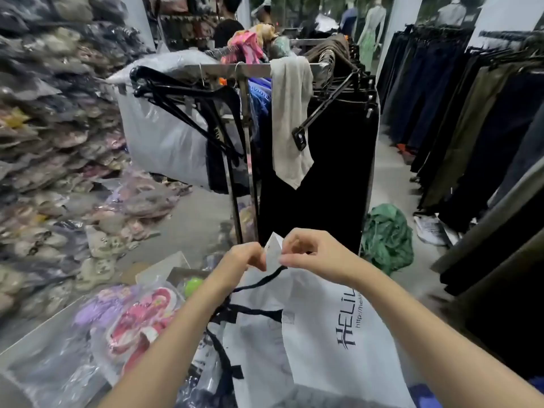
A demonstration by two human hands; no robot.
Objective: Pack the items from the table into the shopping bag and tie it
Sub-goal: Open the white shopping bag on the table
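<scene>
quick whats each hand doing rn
Left hand: pinches the top edge of the white shopping bag.
Right hand: pinches that same top edge.

Shows a bare left hand [244, 257] and a bare right hand [312, 254] on slim forearms [164, 343], uncovered right up to the frame's lower edge. Probably short-sleeved, though upper arms fall outside view.

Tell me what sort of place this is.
Probably a clothing shop: trousers hanging on racks, a mannequin at the back, and stacked packaged goods on the left.
</scene>
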